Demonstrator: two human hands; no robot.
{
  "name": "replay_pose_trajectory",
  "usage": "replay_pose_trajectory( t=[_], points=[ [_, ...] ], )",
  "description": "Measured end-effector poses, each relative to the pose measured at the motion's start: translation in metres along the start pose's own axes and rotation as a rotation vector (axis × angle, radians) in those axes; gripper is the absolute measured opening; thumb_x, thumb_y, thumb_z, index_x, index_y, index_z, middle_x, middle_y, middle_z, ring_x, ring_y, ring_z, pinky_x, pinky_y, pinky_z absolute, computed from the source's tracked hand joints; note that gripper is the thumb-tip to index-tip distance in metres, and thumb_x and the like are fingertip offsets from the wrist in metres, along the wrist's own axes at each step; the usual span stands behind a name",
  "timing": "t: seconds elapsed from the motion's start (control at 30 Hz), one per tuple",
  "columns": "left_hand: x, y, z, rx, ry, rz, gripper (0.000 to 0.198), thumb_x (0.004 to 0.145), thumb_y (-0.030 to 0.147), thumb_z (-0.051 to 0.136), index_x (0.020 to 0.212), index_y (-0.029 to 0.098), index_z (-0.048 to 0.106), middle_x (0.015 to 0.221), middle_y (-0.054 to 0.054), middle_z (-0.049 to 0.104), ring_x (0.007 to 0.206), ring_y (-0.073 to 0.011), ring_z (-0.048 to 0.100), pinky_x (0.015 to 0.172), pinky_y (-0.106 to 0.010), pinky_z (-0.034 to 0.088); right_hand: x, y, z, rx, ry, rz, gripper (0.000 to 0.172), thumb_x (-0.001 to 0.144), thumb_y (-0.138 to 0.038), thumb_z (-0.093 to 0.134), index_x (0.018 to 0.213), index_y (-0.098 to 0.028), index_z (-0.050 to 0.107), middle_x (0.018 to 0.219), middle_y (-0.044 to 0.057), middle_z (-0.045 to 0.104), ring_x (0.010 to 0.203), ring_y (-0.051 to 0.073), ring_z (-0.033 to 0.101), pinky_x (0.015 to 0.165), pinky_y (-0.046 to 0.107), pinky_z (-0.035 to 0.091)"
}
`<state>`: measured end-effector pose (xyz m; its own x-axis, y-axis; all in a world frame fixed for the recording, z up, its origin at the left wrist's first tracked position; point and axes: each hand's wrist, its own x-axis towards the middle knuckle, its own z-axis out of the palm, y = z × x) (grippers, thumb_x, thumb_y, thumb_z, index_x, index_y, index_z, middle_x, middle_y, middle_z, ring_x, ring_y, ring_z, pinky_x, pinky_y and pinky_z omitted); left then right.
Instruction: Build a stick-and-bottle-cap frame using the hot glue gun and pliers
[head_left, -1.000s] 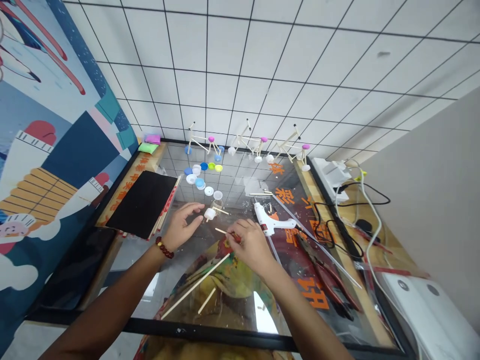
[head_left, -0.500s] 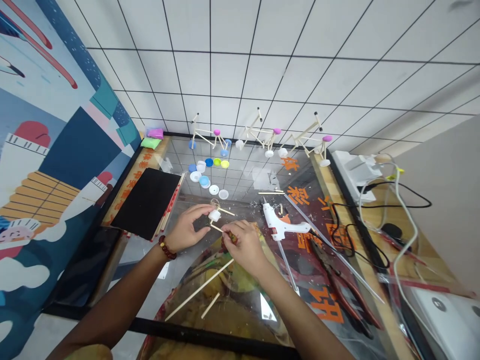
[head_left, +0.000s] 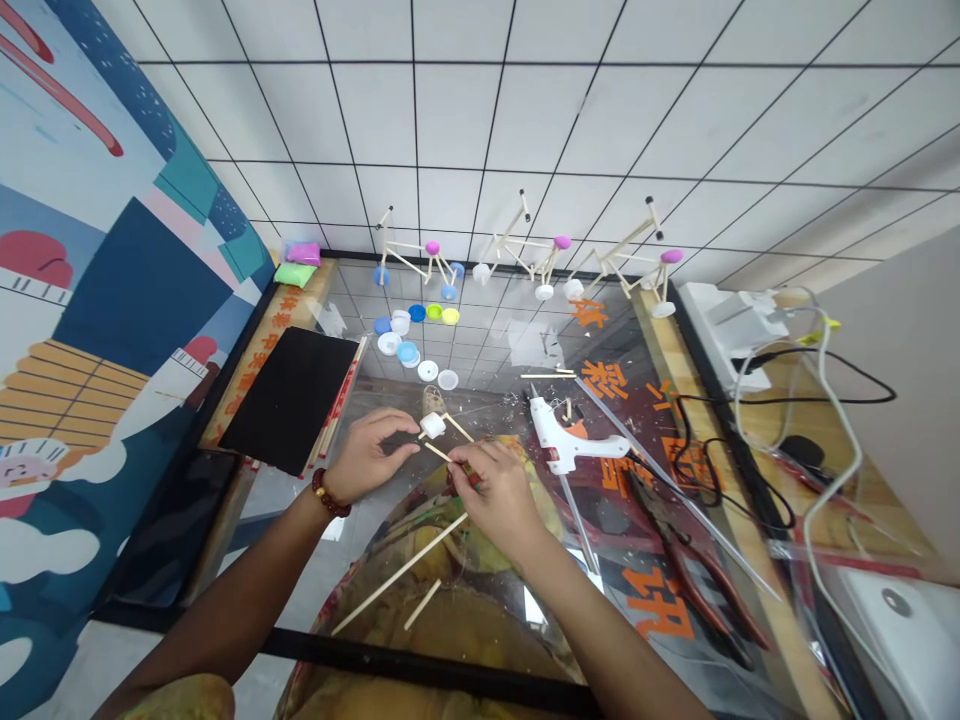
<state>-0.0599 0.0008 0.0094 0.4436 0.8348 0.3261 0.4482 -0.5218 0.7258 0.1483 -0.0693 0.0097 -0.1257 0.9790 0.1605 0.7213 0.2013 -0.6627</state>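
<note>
My left hand (head_left: 375, 452) is beside a small white piece (head_left: 433, 425) that has thin wooden sticks at it. Its thumb and forefinger are apart, with the tips close to the piece's left side; whether they touch it I cannot tell. In my right hand (head_left: 495, 487), a short wooden stick (head_left: 438, 452) is pinched between thumb and fingers, its free end pointing left just below the white piece. A longer wooden stick (head_left: 401, 573) and a short one (head_left: 423, 604) lie on the glass tabletop nearer to me.
A white glue gun (head_left: 574, 445) lies to the right, with pliers (head_left: 686, 560) beyond it. Several bottle caps (head_left: 427, 371) lie ahead. Stick models with caps and pink tops (head_left: 433, 248) stand along the back. A black board (head_left: 292, 398) is on the left, cables (head_left: 832, 400) on the right.
The view has shifted slightly. My left fingertips have drawn back a little from the white piece. My right hand still pinches the short stick, its tip now slightly away from the white piece's stick.
</note>
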Motion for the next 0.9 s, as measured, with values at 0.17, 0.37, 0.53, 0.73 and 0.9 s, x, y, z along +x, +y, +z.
replay_pose_trajectory(
  t=[0.17, 0.37, 0.53, 0.73, 0.9],
  points=[
    [-0.002, 0.002, 0.007, 0.105, -0.045, 0.147, 0.007, 0.083, 0.016, 0.066, 0.088, 0.021, 0.069, 0.088, -0.004, 0.073, 0.086, -0.0174, 0.066, 0.081, -0.034, 0.052, -0.011, -0.004, 0.000, -0.190, 0.037, -0.063, 0.012, 0.090, -0.019, 0.058, 0.092, -0.022, 0.070, 0.085, 0.004, 0.070, 0.083, 0.021, 0.055, 0.075, 0.034, 0.035],
    [-0.004, 0.008, 0.007, 0.114, -0.013, 0.193, 0.013, 0.083, 0.015, 0.066, 0.094, 0.022, 0.068, 0.093, -0.004, 0.072, 0.090, -0.0183, 0.066, 0.083, -0.035, 0.052, -0.010, -0.005, -0.016, -0.289, 0.015, -0.073, 0.013, 0.091, -0.024, 0.059, 0.094, -0.024, 0.072, 0.091, 0.004, 0.069, 0.087, 0.021, 0.053, 0.075, 0.035, 0.031],
    [0.004, 0.014, 0.009, 0.094, 0.169, 0.068, 0.024, 0.084, 0.019, 0.064, 0.108, 0.022, 0.064, 0.111, -0.007, 0.070, 0.106, -0.0208, 0.064, 0.095, -0.038, 0.050, 0.033, 0.000, -0.042, -0.525, -0.018, -0.062, 0.024, 0.091, -0.013, 0.052, 0.102, -0.021, 0.072, 0.097, 0.008, 0.069, 0.088, 0.024, 0.050, 0.074, 0.036, 0.029],
    [0.014, 0.021, 0.022, 0.229, 0.158, -0.122, 0.026, 0.073, 0.035, 0.077, 0.091, 0.021, 0.065, 0.094, -0.004, 0.072, 0.093, -0.0240, 0.065, 0.087, -0.041, 0.048, 0.078, 0.010, -0.036, -0.669, -0.232, -0.107, 0.019, 0.089, -0.016, 0.052, 0.091, -0.018, 0.071, 0.098, 0.012, 0.065, 0.091, 0.026, 0.049, 0.074, 0.037, 0.029],
    [0.016, 0.023, 0.027, 0.263, 0.139, -0.208, 0.010, 0.076, 0.027, 0.071, 0.079, 0.021, 0.063, 0.081, -0.001, 0.068, 0.083, -0.0208, 0.063, 0.080, -0.037, 0.044, 0.078, 0.017, -0.039, -0.716, -0.063, 0.021, 0.020, 0.088, -0.016, 0.048, 0.097, -0.013, 0.066, 0.104, 0.016, 0.062, 0.096, 0.030, 0.048, 0.079, 0.040, 0.030]
  ],
)
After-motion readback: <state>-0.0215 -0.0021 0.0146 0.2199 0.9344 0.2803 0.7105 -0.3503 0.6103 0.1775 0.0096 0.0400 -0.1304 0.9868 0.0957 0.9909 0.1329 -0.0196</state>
